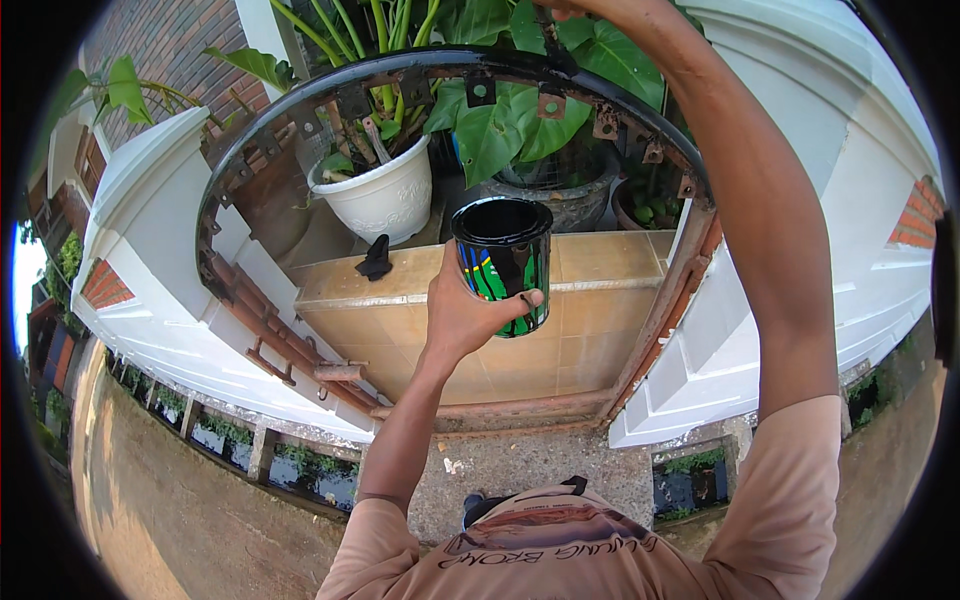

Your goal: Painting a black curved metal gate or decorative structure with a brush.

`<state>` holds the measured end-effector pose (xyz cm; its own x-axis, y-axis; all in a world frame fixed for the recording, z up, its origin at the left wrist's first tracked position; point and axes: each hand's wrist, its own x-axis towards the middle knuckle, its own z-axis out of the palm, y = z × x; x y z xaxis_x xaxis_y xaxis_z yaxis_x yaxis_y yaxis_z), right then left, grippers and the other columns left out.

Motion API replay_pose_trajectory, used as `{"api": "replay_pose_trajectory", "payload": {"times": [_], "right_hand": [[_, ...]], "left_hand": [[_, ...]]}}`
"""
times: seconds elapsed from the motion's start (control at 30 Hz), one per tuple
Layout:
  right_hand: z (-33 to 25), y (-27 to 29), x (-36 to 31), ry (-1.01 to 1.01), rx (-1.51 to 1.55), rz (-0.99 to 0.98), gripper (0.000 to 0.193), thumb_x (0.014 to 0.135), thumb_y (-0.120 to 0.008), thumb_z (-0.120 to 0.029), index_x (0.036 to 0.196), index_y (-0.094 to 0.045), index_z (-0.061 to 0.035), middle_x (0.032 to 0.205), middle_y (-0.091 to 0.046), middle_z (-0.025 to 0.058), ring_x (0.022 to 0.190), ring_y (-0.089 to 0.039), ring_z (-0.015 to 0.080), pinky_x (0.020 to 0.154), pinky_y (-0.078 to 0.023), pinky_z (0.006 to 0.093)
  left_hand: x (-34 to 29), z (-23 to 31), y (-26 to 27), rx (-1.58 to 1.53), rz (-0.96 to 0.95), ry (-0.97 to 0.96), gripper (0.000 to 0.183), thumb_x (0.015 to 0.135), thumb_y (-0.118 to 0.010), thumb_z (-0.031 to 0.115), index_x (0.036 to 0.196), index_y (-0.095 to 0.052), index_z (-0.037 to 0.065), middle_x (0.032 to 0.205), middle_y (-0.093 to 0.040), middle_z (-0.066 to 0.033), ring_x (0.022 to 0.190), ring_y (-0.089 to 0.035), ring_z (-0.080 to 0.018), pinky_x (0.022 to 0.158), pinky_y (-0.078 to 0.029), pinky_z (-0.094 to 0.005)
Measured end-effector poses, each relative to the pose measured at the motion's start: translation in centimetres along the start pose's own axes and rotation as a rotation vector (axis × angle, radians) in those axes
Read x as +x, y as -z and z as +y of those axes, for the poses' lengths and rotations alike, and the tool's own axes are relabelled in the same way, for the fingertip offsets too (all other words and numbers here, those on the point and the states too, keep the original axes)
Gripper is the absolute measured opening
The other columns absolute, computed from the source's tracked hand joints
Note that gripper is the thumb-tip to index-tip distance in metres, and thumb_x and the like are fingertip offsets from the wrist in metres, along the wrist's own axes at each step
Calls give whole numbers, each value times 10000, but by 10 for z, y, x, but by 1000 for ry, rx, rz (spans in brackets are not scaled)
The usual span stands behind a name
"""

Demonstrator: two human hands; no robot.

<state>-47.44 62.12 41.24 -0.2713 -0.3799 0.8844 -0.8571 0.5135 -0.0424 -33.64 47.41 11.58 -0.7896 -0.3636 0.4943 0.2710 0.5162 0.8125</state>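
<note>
My left hand (462, 312) is wrapped round a paint can (512, 275) with a green, multicoloured label, held upright in front of me. Glossy black paint (502, 222) shows inside its open top. At the upper edge of the view, my right hand (570, 7) is mostly cut off, its visible fingers closed on a dark paintbrush (550, 35). The brush end meets the curved metal top (400, 66) of a gate frame. That curve is black and shiny, with square metal tabs along its underside, some rusty brown. Lower down, the frame's sides (672, 315) are reddish-brown.
Beyond the frame, a tiled ledge (400, 268) bears a black cloth-like scrap (375, 258), a white pot (385, 195) and a dark pot (575, 195) with large-leaved plants. White pillars (170, 270) flank the frame. Drain openings (690, 485) lie along the walkway.
</note>
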Motion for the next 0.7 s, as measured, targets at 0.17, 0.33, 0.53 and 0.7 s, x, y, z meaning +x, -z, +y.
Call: {"api": "replay_pose_trajectory", "payload": {"times": [0.17,0.33,0.53,0.7], "right_hand": [[40,-4,21,-537,905,142,218,828,-639,-227,816,-664,-11,718,-671,151,537,-662,251,466,-516,365],[98,-17,-21,-783,742,170,195,856,-635,-219,834,-638,-25,642,-589,96,483,-599,217,414,-472,329],[5,-11,6,-290,-34,232,250,852,-595,-220,716,-646,-16,618,-644,126,509,-643,237,435,-454,394],[-111,-37,31,47,-88,199,249,873,-586,-200,745,-656,2,627,-650,142,520,-667,239,449,-490,386]], "left_hand": [[6,0,16,-24,-41,-35,982,561,-967,452,1312,-521,3,1179,-723,-163,1096,-710,-279,982,-553,-400],[7,-14,56,11,-54,-32,978,563,-964,465,1304,-521,3,1180,-723,-168,1098,-711,-288,981,-553,-408],[17,-32,89,30,-106,-25,965,567,-955,483,1284,-525,-1,1177,-720,-188,1101,-713,-306,980,-547,-416],[17,-29,120,61,-141,-18,968,585,-973,367,1361,-523,4,1224,-708,-159,1112,-695,-258,1001,-544,-407]]}}
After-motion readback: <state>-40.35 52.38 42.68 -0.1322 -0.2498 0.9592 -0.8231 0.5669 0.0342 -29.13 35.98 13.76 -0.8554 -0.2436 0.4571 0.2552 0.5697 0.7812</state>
